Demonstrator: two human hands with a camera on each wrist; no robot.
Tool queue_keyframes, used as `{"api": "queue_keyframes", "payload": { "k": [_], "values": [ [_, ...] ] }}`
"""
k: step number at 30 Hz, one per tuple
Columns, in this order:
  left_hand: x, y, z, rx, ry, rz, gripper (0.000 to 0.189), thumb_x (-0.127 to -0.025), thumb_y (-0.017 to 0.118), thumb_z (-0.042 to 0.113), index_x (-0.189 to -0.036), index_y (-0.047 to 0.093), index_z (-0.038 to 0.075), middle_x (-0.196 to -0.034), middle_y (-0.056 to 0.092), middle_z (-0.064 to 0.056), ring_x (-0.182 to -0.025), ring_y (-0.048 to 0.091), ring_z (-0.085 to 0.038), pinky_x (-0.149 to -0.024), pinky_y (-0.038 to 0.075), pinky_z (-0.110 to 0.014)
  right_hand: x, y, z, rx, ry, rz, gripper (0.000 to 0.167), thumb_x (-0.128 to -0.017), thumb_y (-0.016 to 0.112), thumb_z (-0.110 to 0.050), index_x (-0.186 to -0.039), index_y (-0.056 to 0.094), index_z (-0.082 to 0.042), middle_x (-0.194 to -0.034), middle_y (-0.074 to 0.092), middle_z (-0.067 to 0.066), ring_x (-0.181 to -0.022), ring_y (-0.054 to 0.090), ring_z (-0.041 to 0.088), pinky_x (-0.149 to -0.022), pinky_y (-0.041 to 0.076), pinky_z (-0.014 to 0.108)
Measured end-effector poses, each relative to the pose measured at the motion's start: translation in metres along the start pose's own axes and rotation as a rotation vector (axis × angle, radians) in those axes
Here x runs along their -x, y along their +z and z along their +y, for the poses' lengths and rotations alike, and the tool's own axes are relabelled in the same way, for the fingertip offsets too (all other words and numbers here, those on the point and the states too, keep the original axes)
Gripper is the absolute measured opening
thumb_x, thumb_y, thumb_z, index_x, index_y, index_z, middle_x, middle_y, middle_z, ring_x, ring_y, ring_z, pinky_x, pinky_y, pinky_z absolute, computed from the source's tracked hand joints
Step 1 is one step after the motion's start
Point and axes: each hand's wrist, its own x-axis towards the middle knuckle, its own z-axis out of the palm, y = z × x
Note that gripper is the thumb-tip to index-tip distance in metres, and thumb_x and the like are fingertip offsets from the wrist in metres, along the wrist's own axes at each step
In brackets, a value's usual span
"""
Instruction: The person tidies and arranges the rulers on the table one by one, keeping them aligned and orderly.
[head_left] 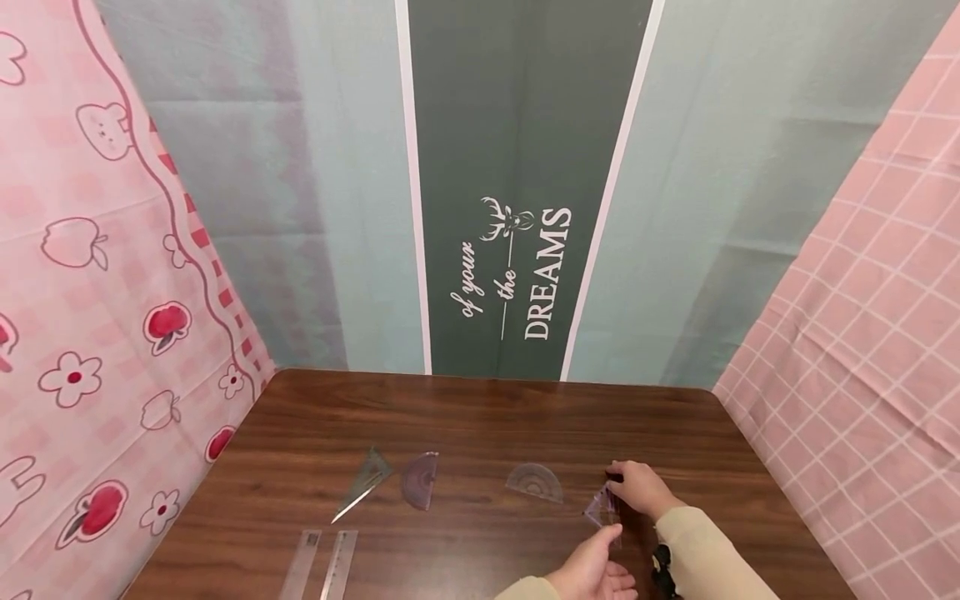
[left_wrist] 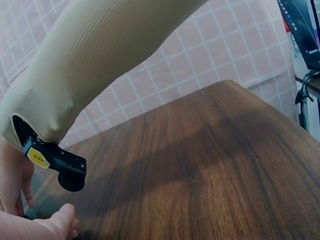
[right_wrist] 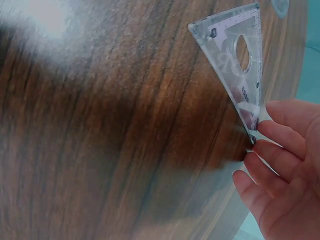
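A clear set square with purple markings (head_left: 600, 507) is at the right of the wooden table. In the right wrist view, the fingertips of my right hand (right_wrist: 285, 165) pinch the narrow corner of this set square (right_wrist: 225, 55). From the head view, my right hand (head_left: 647, 490) is at its far side. My left hand (head_left: 592, 568) is at its near side, thumb raised and fingers loosely bent, with nothing visibly held. Whether the left thumb touches the set square is unclear. The left wrist view has only part of my left hand (left_wrist: 50, 225), below the right hand (left_wrist: 15, 182).
A clear protractor (head_left: 535, 482) lies left of the hands. Further left are a purple-tinted protractor (head_left: 420, 481), a greenish set square (head_left: 367, 483) and two clear rulers (head_left: 300, 567) near the front. Patterned cloths hang around the table (head_left: 480, 417). A black wrist camera (head_left: 663, 570) sits at the right sleeve.
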Motion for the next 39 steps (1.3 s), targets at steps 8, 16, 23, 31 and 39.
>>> {"api": "queue_keyframes", "payload": {
  "k": [8, 16, 23, 31, 39],
  "values": [
    [0.002, -0.003, -0.002, 0.120, 0.024, -0.002, 0.094, -0.087, 0.053, 0.037, -0.129, -0.003, -0.025, -0.128, 0.008, -0.054, -0.127, 0.015, -0.058, -0.105, 0.025, -0.054, 0.001, -0.006, -0.008, 0.014, 0.025, -0.076, 0.033, -0.085, 0.065, -0.011, -0.112, 0.063, 0.008, -0.119, 0.054, 0.033, -0.111, 0.051, 0.045, -0.089, 0.041, 0.055],
    [-0.005, -0.001, -0.008, 0.167, 0.087, -0.004, 0.094, -0.086, 0.053, 0.037, -0.129, -0.003, -0.025, -0.129, 0.005, -0.054, -0.126, 0.012, -0.059, -0.106, 0.021, -0.057, -0.001, -0.009, -0.008, 0.008, 0.045, -0.123, 0.037, -0.087, 0.064, -0.014, -0.115, 0.061, 0.009, -0.122, 0.051, 0.034, -0.113, 0.049, 0.047, -0.091, 0.039, 0.056],
    [-0.009, -0.001, -0.009, 0.171, 0.107, 0.002, 0.093, -0.086, 0.052, 0.037, -0.130, -0.002, -0.025, -0.130, 0.006, -0.053, -0.127, 0.011, -0.059, -0.106, 0.019, -0.057, -0.001, -0.007, -0.005, -0.019, 0.046, -0.131, 0.037, -0.088, 0.063, -0.015, -0.116, 0.060, 0.010, -0.125, 0.049, 0.035, -0.114, 0.047, 0.047, -0.092, 0.038, 0.056],
    [-0.011, -0.005, -0.008, 0.127, 0.197, 0.039, 0.088, -0.087, 0.052, 0.037, -0.135, 0.009, -0.023, -0.137, 0.010, -0.044, -0.129, 0.009, -0.055, -0.106, 0.016, -0.059, 0.003, -0.007, -0.005, 0.169, 0.036, -0.153, 0.047, -0.087, 0.064, -0.025, -0.126, 0.056, 0.001, -0.134, 0.044, 0.029, -0.119, 0.038, 0.052, -0.090, 0.037, 0.061],
    [-0.011, -0.010, -0.005, 0.085, 0.241, 0.068, 0.084, -0.089, 0.050, 0.039, -0.137, 0.014, -0.019, -0.139, 0.013, -0.042, -0.130, 0.012, -0.054, -0.104, 0.017, -0.061, 0.007, 0.003, 0.004, 0.237, 0.098, -0.075, 0.065, -0.090, 0.054, -0.048, -0.134, 0.048, 0.000, -0.134, 0.037, 0.031, -0.115, 0.036, 0.054, -0.079, 0.042, 0.062]
  ]
}}
